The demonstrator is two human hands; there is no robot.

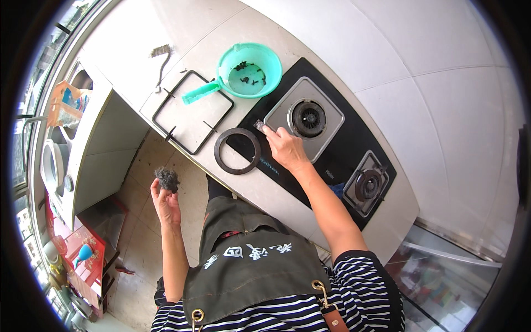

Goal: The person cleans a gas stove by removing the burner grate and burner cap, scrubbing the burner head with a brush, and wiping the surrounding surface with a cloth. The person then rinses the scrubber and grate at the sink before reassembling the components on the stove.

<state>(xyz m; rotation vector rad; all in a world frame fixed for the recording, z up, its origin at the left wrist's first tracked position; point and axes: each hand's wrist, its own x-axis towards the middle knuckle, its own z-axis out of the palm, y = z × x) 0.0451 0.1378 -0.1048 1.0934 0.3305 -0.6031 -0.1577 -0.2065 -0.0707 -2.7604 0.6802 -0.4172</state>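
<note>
My left hand [166, 203] holds a dark, tangled scouring pad [166, 179] up in front of the counter's edge. With the fingers of my right hand [286, 147] I grip a small greyish piece [260, 125], its kind unclear, at the black glass gas hob [286, 97], beside the steel plate of the larger burner [309, 118]. A dark metal ring [218, 154] lies partly on the hob and partly on the counter. Left of it rests a square pan support [194, 153]. A turquoise plastic dipper [271, 66] with water and dark bits stands behind, its handle over the support.
A wire brush [164, 62] lies on the counter [199, 50] at the back left. The smaller burner [368, 185] is on the right, with blue material [337, 190] beside it. A wall [435, 108] rises behind the hob. Left are a sink area and a red table [89, 265].
</note>
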